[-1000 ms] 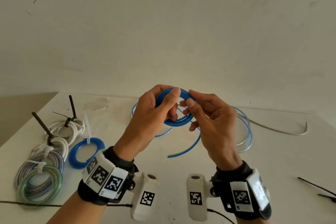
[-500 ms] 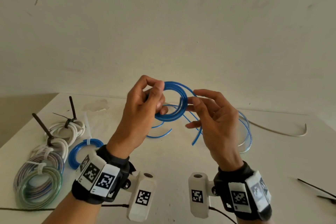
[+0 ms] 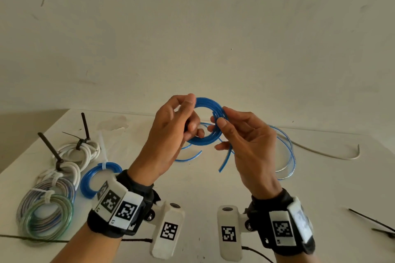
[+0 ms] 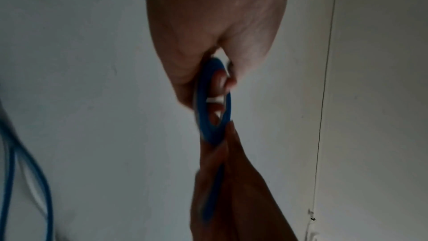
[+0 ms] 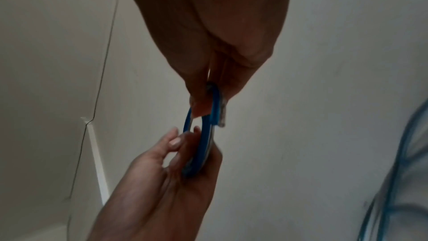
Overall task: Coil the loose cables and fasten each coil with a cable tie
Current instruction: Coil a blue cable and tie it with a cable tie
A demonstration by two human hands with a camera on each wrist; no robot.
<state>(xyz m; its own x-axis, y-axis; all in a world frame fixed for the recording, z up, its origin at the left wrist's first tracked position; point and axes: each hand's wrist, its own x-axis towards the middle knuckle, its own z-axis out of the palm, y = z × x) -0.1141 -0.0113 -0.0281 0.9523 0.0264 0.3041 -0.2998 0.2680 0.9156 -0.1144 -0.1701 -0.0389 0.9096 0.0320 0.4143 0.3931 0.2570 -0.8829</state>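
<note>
A small blue cable coil [image 3: 206, 121] is held up above the white table [image 3: 203, 188]. My left hand [image 3: 183, 121] grips its left side with curled fingers and thumb, seen edge-on in the left wrist view as the blue coil [image 4: 214, 103]. My right hand [image 3: 220, 126] pinches the coil's right side; the coil [image 5: 203, 135] shows there too. A loose blue end [image 3: 225, 161] hangs down from it. More loose blue cable [image 3: 288, 151] trails on the table behind my right hand.
Tied coils lie at the left: white ones [image 3: 81, 151], a blue one [image 3: 96, 175], a grey-blue one and a green one [image 3: 47, 220]. A loose white cable [image 3: 324, 153] lies at the back right. Black cable ties [image 3: 372, 222] lie at the right edge.
Both hands have lifted the blue coil higher and turned it more upright. The loose end now hangs below my right hand instead of lying toward the table.
</note>
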